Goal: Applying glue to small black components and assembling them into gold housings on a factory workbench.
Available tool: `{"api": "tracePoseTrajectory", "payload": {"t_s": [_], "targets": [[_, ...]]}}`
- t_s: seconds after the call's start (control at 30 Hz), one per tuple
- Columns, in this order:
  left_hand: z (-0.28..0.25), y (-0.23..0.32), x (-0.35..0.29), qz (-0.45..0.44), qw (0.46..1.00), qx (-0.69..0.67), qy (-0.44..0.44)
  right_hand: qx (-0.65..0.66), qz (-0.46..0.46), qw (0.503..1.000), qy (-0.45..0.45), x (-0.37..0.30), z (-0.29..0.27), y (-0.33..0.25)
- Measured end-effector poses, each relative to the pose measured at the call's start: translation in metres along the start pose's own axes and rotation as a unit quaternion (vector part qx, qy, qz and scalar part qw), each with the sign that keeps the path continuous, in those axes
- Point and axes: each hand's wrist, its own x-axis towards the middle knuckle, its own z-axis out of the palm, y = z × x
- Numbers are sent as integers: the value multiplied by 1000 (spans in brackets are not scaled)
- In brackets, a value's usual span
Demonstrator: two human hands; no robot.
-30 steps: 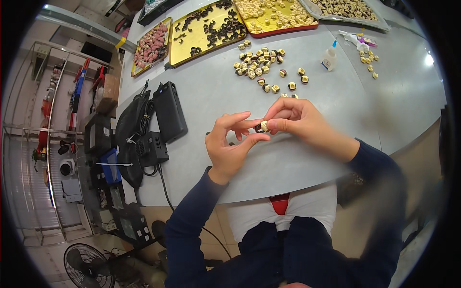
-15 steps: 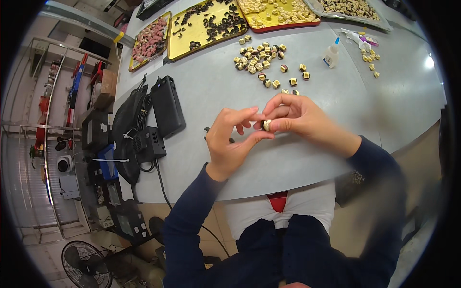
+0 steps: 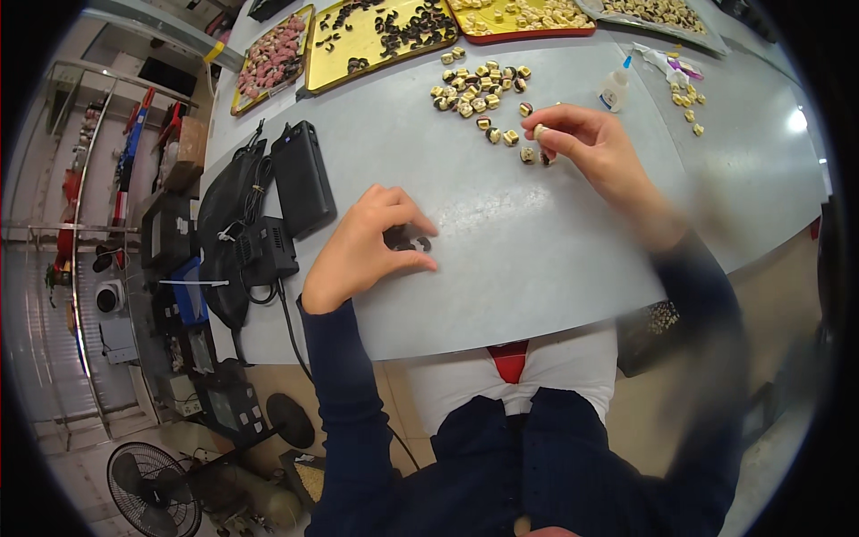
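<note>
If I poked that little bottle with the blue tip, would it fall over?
It might tip: the bottle looks taller than it is wide. It's probably light, being small and plastic-looking. The blue tip is thin, so it may bend if knocked.

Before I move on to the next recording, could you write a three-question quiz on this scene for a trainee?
1. What colour are the curved pieces lying between the thumb and fingers of the left hand?
2. Which hand pinches a small pale piece? A) left; B) right; C) neither.
3. True or false: the blue-tipped bottle stands to the right of the cluster of cream-and-dark pieces.

Key:
1. Dark, nearly black.
2. B, the right hand.
3. True.
</note>
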Motion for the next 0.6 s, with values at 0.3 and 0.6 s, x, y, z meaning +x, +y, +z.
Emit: {"api": "tracePoseTrajectory", "payload": {"t_s": [0.3,0.6], "targets": [[7,1,6,2,999,23,41,-170,-155,967,108,2,3,-1],[20,7,12,35,923,-328,200,-252,-102,835,478,12,-35,21]]}}
